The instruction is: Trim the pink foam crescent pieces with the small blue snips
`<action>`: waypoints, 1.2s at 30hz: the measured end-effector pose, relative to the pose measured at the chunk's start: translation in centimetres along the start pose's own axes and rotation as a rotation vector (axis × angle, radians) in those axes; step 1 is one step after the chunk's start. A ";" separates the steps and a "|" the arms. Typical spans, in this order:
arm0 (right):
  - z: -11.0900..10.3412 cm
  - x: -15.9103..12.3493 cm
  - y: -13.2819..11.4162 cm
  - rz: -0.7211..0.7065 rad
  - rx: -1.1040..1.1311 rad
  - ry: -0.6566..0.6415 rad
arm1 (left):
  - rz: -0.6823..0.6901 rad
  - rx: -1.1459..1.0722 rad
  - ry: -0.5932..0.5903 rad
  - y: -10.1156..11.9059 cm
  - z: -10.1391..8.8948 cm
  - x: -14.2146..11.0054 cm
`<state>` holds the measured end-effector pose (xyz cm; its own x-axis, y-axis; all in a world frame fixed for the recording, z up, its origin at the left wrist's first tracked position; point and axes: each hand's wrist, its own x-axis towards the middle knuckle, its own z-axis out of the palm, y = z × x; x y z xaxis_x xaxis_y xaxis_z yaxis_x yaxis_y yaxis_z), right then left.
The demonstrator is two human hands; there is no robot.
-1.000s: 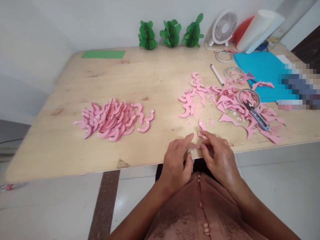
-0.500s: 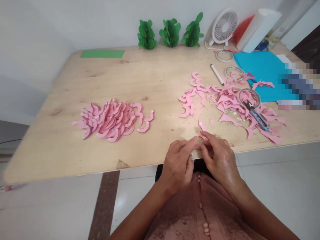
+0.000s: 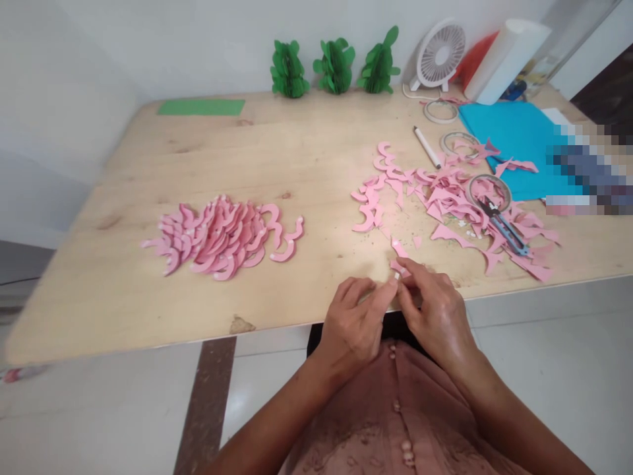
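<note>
My left hand [image 3: 355, 322] and my right hand [image 3: 431, 307] meet at the near edge of the wooden table [image 3: 148, 300]. Together their fingertips pinch a small pink paper piece [image 3: 397, 269], which the fingers mostly hide. A heap of curved pink cut-outs [image 3: 223, 234] lies to the left on the table. To the right spreads a litter of pink scraps [image 3: 445, 198], with a pair of scissors [image 3: 505, 226] on it.
Three green paper trees [image 3: 336, 64] and a small white fan [image 3: 439, 47] stand at the wall. A green sheet [image 3: 200, 107], blue paper [image 3: 514, 142], tape rolls [image 3: 440, 111], a white pen [image 3: 427, 147] and a white roll [image 3: 504, 59] lie further back.
My left thumb and fingers have curled in closer around the pink piece. The hands stay at the same spot by the table edge.
</note>
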<state>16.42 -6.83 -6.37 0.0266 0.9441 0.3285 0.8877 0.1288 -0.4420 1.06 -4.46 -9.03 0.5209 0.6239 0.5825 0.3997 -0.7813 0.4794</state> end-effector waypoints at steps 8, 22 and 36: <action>-0.6 -0.1 0.1 0.054 0.021 -0.010 | -0.008 0.004 -0.010 0.1 0.0 -0.1; -0.4 -0.7 0.2 0.000 0.061 0.050 | -0.148 -0.103 0.018 -0.1 0.1 -0.5; -0.3 -1.4 0.4 -0.058 0.099 0.038 | -0.154 -0.090 0.004 0.1 -0.1 -0.2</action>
<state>16.85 -8.20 -6.75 -0.0048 0.9223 0.3865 0.8385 0.2143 -0.5010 0.97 -4.67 -9.05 0.4560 0.7362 0.5000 0.4050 -0.6719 0.6200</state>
